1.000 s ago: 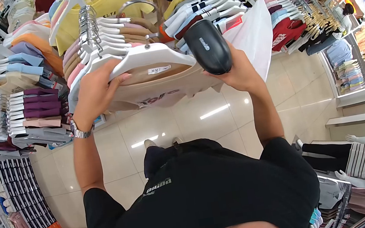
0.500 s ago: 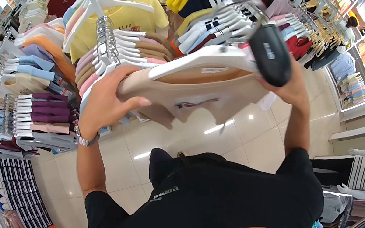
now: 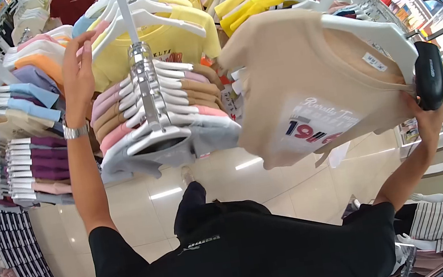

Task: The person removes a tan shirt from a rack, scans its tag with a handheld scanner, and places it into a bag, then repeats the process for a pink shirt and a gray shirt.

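Note:
My right hand point(image 3: 429, 116), at far right, grips the shoulder of a beige T-shirt point(image 3: 271, 85) on a white hanger point(image 3: 371, 30). The shirt hangs tilted, its printed front with large digits facing me and a white label inside the neck. Just above that hand is a black rounded object point(image 3: 429, 73) with small lettering. My left hand point(image 3: 78, 71), with a metal watch point(image 3: 76, 131) on its wrist, is raised at the left of the rack. Its fingers are stretched out beside the sleeve of a yellow T-shirt point(image 3: 161, 41) on a white hanger.
A chrome rack arm point(image 3: 146, 86) in front of me carries pink, brown and grey shirts on white hangers. A grey shirt point(image 3: 138, 156) hangs nearest. Purple shirts point(image 3: 52, 162) hang at left. Glossy tiled floor point(image 3: 129, 209) lies below, and a mannequin in a striped top point(image 3: 437, 220) is at lower right.
My left hand has let go of the beige T-shirt and moved up and left to the yellow one. My right hand has carried the beige T-shirt to the right, turning its front into view.

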The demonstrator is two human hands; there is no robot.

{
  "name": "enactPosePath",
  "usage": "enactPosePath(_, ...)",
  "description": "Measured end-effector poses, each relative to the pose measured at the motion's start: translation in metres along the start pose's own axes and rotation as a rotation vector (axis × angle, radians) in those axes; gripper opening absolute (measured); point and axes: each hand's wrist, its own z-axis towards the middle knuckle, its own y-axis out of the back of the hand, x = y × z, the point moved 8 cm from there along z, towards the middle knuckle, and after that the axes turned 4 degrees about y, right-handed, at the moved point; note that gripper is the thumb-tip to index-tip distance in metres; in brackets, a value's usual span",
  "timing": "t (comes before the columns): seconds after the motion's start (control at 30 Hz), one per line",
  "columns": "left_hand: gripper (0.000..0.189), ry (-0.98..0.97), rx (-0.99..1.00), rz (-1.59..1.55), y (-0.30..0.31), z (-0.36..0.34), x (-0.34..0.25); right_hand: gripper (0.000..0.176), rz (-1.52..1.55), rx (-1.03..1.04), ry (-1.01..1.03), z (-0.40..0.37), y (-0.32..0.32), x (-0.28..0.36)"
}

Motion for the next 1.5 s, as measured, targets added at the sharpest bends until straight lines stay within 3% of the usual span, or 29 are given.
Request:
enactPosePath(0.17, 0.034, 0.059, 0.279, -0.101, -0.044, 0.064, 0.042, 0.055, -0.151, -0.046, -0.032, 0.041, -0.017, 0.037)
enactPosePath(0.3, 0.039, -0.023, 0.601, -0.032, -0.074, 0.079, 0.052, 0.053, -0.103, -0.028, 0.008, 0.069, -0.061, 0.060)
enactPosePath(0.43, 0.039, -0.010, 0.739, -0.335, -0.080, 0.086, 0.067, 0.050, -0.116, 0.008, 0.067, 0.086, -0.101, 0.094)
enactPosePath(0.63, 0.041, 0.061, 0.906, -0.375, -0.085, 0.090, 0.077, 0.051, -0.069, 0.173, 0.113, 0.111, -0.156, 0.118)
enactPosePath(0.97, 0.038, 0.123, 0.954, -0.348, -0.082, 0.095, 0.080, 0.055, -0.031, 0.211, 0.510, 0.164, -0.265, 0.218)
enactPosePath(1.1, 0.037, 0.098, 0.919, -0.332, -0.075, 0.092, 0.069, 0.057, 0.069, 0.273, 0.557, 0.175, -0.299, 0.219)
enactPosePath(1.13, 0.036, 0.099, 0.900, -0.353, -0.074, 0.093, 0.068, 0.049, 0.077, 0.257, 0.546, 0.171, -0.308, 0.224)
enactPosePath(1.23, 0.035, -0.011, 0.861, -0.338, -0.074, 0.094, 0.059, 0.060, 0.094, 0.297, 0.598, 0.161, -0.340, 0.215)
enactPosePath(1.33, 0.038, 0.120, 0.852, -0.228, -0.070, 0.095, 0.058, 0.049, 0.127, 0.265, 0.655, 0.151, -0.368, 0.219)
enactPosePath(1.43, 0.044, 0.260, 0.863, 0.031, -0.072, 0.092, 0.076, 0.051, 0.152, 0.294, 0.619, 0.153, -0.392, 0.216)
enactPosePath(1.47, 0.038, 0.159, 0.814, -0.172, -0.077, 0.094, 0.070, 0.051, 0.160, 0.302, 0.600, 0.155, -0.398, 0.215)
enactPosePath(1.5, 0.035, 0.219, 0.812, -0.220, -0.079, 0.094, 0.069, 0.051, 0.169, 0.309, 0.583, 0.158, -0.403, 0.215)
